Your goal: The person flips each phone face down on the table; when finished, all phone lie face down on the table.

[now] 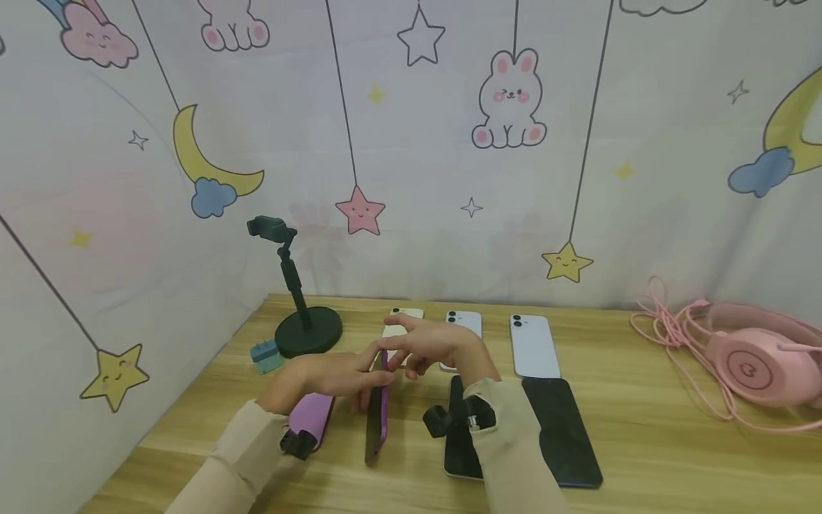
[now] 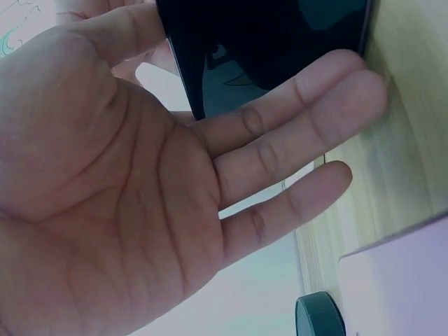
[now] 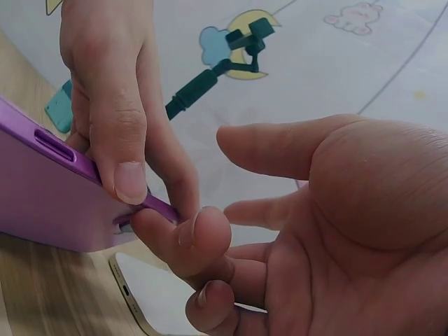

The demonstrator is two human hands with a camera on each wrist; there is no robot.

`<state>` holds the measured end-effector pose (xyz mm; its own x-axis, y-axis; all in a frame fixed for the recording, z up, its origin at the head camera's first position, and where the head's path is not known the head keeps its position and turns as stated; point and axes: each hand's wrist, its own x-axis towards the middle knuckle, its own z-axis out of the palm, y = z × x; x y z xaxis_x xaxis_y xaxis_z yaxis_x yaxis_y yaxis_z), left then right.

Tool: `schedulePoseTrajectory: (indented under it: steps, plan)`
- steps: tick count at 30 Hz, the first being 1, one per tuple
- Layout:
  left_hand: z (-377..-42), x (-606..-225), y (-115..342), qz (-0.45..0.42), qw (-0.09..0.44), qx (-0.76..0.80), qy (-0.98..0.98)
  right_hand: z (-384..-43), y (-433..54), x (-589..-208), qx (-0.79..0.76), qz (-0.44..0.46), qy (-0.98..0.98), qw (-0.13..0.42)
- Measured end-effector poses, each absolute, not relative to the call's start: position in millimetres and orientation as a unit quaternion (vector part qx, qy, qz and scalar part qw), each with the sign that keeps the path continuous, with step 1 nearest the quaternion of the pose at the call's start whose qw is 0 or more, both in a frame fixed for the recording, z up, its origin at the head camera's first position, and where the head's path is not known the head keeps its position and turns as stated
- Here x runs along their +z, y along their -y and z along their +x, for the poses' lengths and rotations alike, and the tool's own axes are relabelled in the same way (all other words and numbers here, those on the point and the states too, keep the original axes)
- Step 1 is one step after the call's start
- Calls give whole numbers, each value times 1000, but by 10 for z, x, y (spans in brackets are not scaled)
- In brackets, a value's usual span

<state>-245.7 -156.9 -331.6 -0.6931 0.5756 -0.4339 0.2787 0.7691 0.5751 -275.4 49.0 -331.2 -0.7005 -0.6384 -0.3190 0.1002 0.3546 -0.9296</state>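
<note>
A purple phone (image 1: 375,421) with a dark screen (image 2: 266,35) stands tilted up on its edge above the table. My left hand (image 1: 330,375) holds it near its far end, with the thumb on the purple side (image 3: 56,189) and fingers along the screen. At the phone's far corner is my right hand (image 1: 439,341), its fingertips touching by the camera end while its thumb stays free (image 3: 336,210). Under my left wrist lies another purple phone (image 1: 311,417). Two dark-screened phones lie near my right forearm, one partly covered (image 1: 459,453) and one larger (image 1: 568,432).
Along the back are a cream phone (image 1: 397,330), partly hidden by my right hand, and two pale phones, one (image 1: 472,323) beside the other (image 1: 536,346). A black stand (image 1: 308,332) and small teal block (image 1: 265,357) are at left. Pink headphones (image 1: 758,364) lie right.
</note>
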Motion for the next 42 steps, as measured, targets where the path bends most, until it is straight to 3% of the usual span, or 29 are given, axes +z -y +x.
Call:
schedulePoseTrajectory:
  steps: [25,33,42]
  plan:
    - [-2470,-3202,1758,285,312,273,-864,-2763,-486,-3369,-539,-191,-745,342]
    - [-2471,-3191,1799,271,320,232,-877,-2724,-499,-3390,-481,-166,-768,390]
    - [-2474,-3214,1767,260,327,238,-877,-2769,-550,-3433,-480,-161,-770,389]
